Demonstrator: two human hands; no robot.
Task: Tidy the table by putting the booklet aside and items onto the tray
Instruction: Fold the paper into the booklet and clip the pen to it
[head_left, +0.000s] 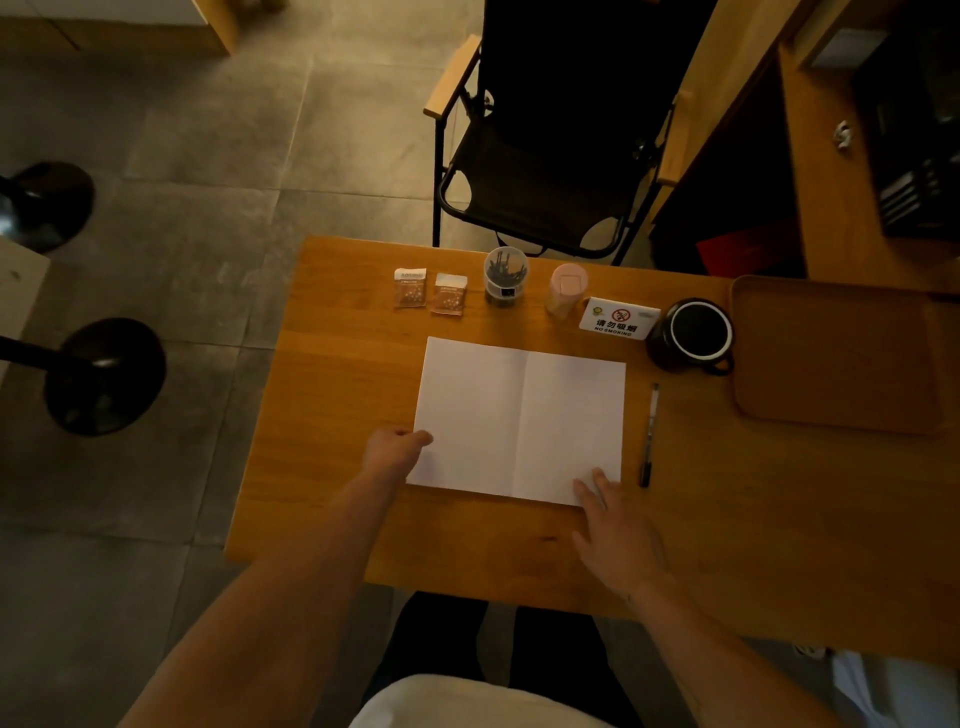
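Trouble, if it comes, starts with the biggest thing in reach: the booklet lies open and flat in the middle of the table, and if I sweep it aside carelessly its far edge could knock the no-smoking sign or the dark mug just beyond it. The tray sits on the right side of the table, bare as far as I can see, so dragging pages that way could also foul it. Smaller hazards follow: the pen lies just beside the booklet's right edge and would roll if nudged, and the pen cup, pink container and two sachets stand near the far edge. My left hand grips the booklet's left edge, thumb over the page; my right hand rests with fingers straight on its near right corner. So the booklet lies between my hands, touched by both.
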